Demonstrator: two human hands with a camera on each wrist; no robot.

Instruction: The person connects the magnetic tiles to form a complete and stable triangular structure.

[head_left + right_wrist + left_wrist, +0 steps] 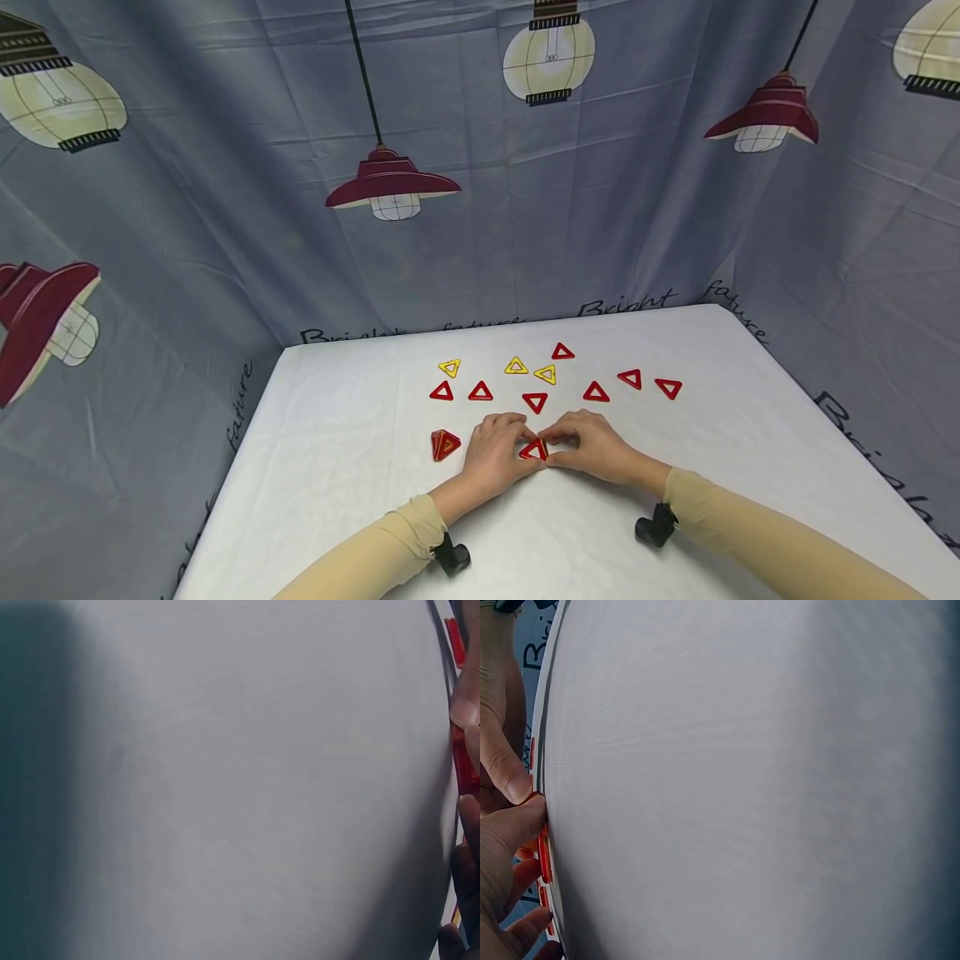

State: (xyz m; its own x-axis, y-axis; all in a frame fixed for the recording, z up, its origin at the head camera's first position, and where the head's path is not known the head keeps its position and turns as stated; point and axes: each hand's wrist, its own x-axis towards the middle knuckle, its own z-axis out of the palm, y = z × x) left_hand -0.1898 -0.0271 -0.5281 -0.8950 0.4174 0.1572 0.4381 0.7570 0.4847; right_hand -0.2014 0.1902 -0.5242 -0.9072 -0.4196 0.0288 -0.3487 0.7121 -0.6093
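A grey-blue curtain (480, 267) is hanging behind the white surface (337, 408) and flanking its left and right edges. Printed on it, a maroon lamp (392, 185) is showing above the far edge's left half, a pale lantern (549, 60) is showing farther right, and black lettering (627, 303) is running along that edge.

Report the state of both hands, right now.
Left hand: closed, pinching the red triangle piece.
Right hand: closed, pinching the same red triangle piece.

Free: table (780, 425), far right | blocked ahead: red triangles (481, 397), yellow triangles (516, 371) | left: red pyramid (445, 446)
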